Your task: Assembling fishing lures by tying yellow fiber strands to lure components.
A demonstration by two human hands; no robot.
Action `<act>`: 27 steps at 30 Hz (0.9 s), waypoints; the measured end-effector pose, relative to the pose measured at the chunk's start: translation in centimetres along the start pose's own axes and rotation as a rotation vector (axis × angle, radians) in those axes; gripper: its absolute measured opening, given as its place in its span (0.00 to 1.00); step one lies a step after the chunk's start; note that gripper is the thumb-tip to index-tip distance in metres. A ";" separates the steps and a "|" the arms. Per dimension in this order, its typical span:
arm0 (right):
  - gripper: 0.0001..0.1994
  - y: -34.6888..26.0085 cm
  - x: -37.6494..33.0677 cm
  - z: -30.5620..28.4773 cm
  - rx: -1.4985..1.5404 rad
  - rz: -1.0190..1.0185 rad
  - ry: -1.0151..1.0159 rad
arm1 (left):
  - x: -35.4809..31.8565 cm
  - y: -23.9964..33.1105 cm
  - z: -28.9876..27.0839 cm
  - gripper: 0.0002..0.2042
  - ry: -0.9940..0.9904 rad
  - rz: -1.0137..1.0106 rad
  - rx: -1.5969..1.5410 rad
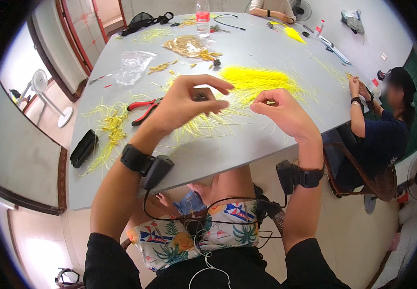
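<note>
My left hand (189,101) is raised over the grey table (247,48), its thumb and fingers pinching a small dark part (199,96). My right hand (283,111) is beside it, fingers curled and pinching a thin yellow strand that I can barely make out. A heap of yellow strands (259,79) lies just beyond both hands. More loose yellow strands (203,126) spread under my left hand. Both wrists wear black bands with small devices.
Red-handled pliers (143,108) lie left of my left hand. A black case (83,148) sits at the table's left edge, a clear bag (134,65) and water bottle (202,18) farther back. One person (386,130) sits at the right; another's hands (273,12) show at the far side.
</note>
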State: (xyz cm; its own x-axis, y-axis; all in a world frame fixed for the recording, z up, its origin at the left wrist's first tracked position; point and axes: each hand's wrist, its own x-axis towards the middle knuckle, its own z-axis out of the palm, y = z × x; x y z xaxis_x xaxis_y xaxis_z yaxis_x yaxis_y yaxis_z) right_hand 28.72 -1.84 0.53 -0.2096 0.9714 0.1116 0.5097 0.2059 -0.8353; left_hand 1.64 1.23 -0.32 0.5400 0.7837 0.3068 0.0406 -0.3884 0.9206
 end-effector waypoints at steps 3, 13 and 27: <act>0.10 -1.5 -0.4 0.5 0.120 -0.037 -0.090 | -0.1 0.5 0.4 0.21 -0.072 -0.013 0.060; 0.09 -3.3 -0.7 1.3 0.238 -0.141 -0.149 | -0.4 -0.5 1.1 0.10 -0.124 -0.096 -0.006; 0.09 -2.7 0.1 2.7 0.255 -0.562 0.133 | -0.7 0.8 0.6 0.13 -0.177 -0.113 -0.376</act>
State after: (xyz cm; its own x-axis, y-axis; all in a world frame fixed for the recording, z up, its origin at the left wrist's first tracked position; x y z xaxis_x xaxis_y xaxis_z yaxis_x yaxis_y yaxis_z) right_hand 25.08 -2.57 1.41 -0.2739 0.7327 0.6230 0.1334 0.6705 -0.7298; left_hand 1.81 0.02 0.07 0.6872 0.7032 0.1824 -0.1832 -0.0752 0.9802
